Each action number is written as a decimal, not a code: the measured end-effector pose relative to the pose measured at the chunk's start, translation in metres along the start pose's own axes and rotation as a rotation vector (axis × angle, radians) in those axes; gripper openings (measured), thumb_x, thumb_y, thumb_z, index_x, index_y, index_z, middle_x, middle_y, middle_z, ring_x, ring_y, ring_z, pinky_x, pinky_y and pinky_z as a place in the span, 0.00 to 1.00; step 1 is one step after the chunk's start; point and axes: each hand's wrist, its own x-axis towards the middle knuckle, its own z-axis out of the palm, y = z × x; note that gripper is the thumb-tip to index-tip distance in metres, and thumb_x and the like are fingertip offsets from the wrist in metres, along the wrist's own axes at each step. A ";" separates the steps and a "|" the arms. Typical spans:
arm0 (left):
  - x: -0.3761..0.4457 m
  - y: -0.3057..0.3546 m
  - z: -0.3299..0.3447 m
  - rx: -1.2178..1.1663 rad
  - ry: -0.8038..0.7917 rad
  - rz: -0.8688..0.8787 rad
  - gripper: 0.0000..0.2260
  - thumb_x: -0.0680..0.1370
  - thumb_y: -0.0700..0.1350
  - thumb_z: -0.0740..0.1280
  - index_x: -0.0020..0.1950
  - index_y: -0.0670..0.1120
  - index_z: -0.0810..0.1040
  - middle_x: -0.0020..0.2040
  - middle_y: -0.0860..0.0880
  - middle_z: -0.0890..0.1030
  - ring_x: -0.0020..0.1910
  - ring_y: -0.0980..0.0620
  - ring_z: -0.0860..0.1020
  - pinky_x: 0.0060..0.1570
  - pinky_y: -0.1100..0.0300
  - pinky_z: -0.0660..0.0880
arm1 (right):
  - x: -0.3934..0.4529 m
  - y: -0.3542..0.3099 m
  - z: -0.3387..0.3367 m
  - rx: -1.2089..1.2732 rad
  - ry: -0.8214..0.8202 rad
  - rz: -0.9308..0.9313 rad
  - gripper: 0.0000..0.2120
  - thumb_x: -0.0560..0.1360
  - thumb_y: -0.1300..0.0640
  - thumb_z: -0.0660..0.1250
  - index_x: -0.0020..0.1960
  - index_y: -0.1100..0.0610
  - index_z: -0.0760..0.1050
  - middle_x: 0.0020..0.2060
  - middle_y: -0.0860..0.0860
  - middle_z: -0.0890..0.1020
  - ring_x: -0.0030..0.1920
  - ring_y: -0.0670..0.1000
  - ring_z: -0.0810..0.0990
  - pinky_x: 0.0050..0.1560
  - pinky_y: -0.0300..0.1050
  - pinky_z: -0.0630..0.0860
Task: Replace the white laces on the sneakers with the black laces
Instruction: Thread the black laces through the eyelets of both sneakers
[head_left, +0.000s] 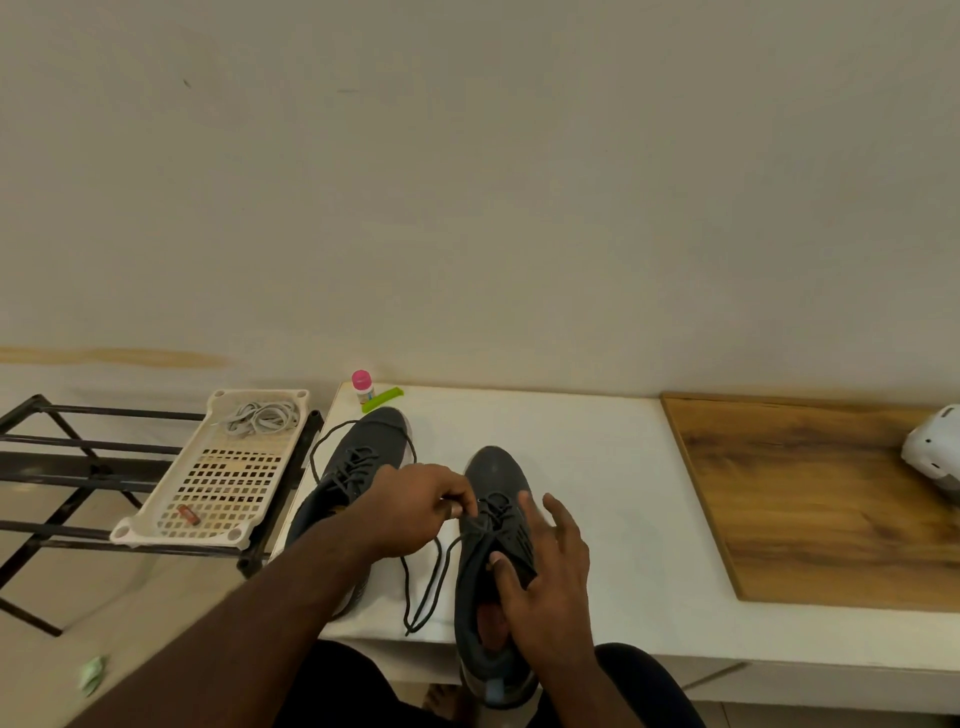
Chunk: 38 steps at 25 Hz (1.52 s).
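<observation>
While the right hand (550, 577) steadies the near sneaker (493, 561) with fingers spread and thumb in its collar, the left hand (415, 512) pinches the black lace (431, 582), which could slip out of an eyelet if tugged unevenly; beyond lie the laced sneaker (358, 467) and white laces (262, 418) in the tray (171, 514).

Left hand (415, 512) pinched (fingertips together); right hand (545, 577) spread, thumb pressing down
</observation>
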 end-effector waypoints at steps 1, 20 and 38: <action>0.001 0.000 -0.002 -0.001 0.024 0.001 0.09 0.81 0.48 0.64 0.47 0.63 0.78 0.50 0.64 0.80 0.54 0.62 0.76 0.65 0.44 0.65 | 0.000 0.003 0.001 -0.030 0.006 -0.004 0.23 0.77 0.50 0.68 0.69 0.37 0.70 0.73 0.38 0.61 0.70 0.42 0.57 0.68 0.46 0.65; 0.022 0.004 0.011 -0.021 0.284 -0.005 0.25 0.77 0.30 0.60 0.70 0.51 0.73 0.77 0.52 0.63 0.71 0.51 0.69 0.63 0.62 0.69 | 0.004 0.001 -0.004 0.132 0.105 0.196 0.10 0.81 0.57 0.64 0.58 0.46 0.80 0.48 0.39 0.79 0.49 0.39 0.78 0.53 0.29 0.70; -0.003 0.011 0.038 -0.025 0.301 0.037 0.08 0.80 0.52 0.64 0.54 0.55 0.82 0.48 0.56 0.78 0.49 0.58 0.74 0.51 0.60 0.72 | 0.006 -0.010 -0.016 0.021 -0.045 0.143 0.07 0.73 0.45 0.72 0.49 0.42 0.77 0.47 0.39 0.77 0.50 0.39 0.76 0.46 0.30 0.70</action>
